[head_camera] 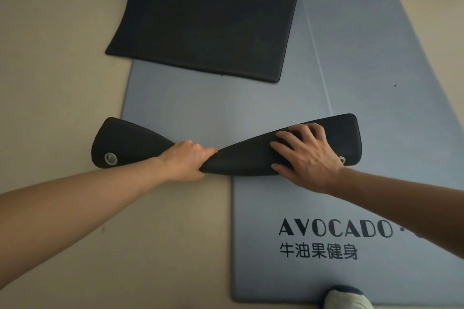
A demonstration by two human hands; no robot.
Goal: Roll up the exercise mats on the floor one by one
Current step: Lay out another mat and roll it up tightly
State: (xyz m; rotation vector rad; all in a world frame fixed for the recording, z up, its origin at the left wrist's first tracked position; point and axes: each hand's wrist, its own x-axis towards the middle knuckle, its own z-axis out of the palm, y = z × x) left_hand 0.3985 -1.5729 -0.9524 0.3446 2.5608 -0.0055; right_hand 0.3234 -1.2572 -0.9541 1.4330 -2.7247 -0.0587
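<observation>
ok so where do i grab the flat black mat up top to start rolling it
Probably take the flat black mat by its near edge, coming from your side, hands spread wide. It lies flat with that edge facing you, and its near-left corner sits off the grey mat on bare floor.

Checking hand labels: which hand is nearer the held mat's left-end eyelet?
Left. The left hand grips the mat just right of the eyelet; right hand presses the opposite end.

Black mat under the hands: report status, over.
Left hand grips near mat mid-fold. Right hand flat, pressing its right end. Far mat flat beyond, apart; grey mats underneath.
</observation>
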